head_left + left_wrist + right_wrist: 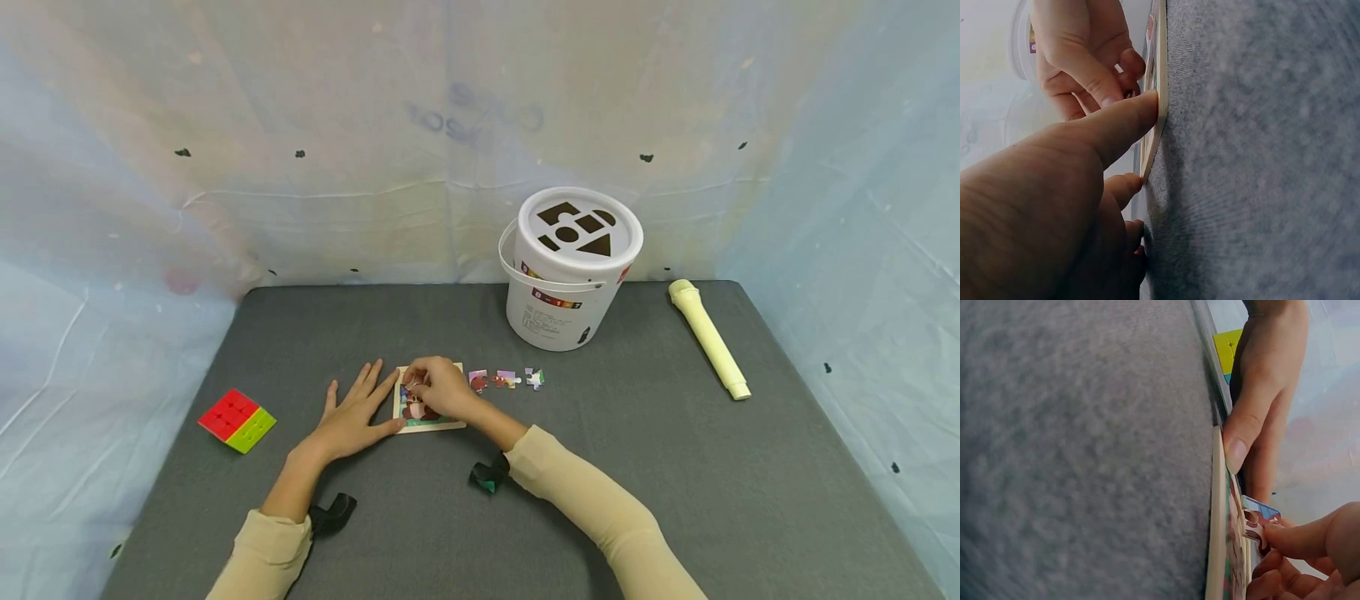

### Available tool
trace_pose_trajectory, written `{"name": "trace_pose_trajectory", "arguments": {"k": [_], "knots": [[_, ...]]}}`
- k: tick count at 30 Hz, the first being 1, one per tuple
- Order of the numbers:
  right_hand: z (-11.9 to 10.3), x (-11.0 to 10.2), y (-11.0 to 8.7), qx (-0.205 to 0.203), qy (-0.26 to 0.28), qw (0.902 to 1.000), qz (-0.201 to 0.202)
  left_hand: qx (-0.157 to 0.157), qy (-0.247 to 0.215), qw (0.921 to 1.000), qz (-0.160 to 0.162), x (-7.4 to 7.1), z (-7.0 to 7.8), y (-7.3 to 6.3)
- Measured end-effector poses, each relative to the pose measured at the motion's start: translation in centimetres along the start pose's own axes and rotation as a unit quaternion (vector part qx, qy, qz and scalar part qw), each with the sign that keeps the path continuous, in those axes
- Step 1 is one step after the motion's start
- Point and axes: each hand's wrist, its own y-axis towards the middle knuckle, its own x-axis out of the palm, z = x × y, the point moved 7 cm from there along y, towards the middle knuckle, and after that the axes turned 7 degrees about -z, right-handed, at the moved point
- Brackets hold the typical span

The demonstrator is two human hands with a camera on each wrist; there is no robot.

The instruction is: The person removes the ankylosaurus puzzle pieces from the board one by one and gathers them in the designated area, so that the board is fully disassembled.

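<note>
Three small, flat jigsaw pieces printed in purple, red and green are lying in a row just right of a pale-rimmed, rectangular picture-puzzle board, which is resting on a dark grey, fabric-like tabletop. Over the board, the person's right hand is pinching a fourth piece, a blue, brown and white one, tilted up between thumb and fingers. At the board's left edge, the left hand is spreading its fingers apart, thumb and forefinger touching the rim and apparently steadying it. Work seems to be well under way: the board's near part is showing brown figures above green, seemingly filled in. At least four pieces, counting the pinched one, are apparently awaiting places. The right hand is covering much of the board's far part, so the gaps there cannot be counted.
</note>
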Motion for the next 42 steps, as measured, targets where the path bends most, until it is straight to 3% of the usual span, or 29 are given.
{"name": "trace_pose_trajectory", "arguments": {"k": [8,14,20,24,31,42], "knots": [[0.6,-2.4,-1.3,-0.020,0.029,0.9992,0.021,0.016,-0.006,0.9996,0.023,-0.2,0.5,0.0],[2.4,-4.8,-4.2,-0.023,0.026,0.9988,0.033,0.021,-0.009,0.9994,0.028,-0.1,0.6,0.0],[3.7,-6.0,-7.0,-0.006,-0.005,0.9998,0.016,0.017,-0.011,0.9996,0.019,0.1,0.2,-0.2],[4.1,-6.2,-7.8,0.000,-0.020,0.9997,0.013,0.009,-0.007,0.9998,0.014,0.1,-0.1,-0.3],[4.1,-6.1,-8.1,-0.027,-0.075,0.9964,0.031,0.003,0.002,0.9999,0.014,-0.1,0.1,-0.2],[3.9,-5.5,-8.5,-0.034,-0.073,0.9962,0.034,-0.002,0.001,0.9999,0.012,-0.2,0.2,-0.1]]}}
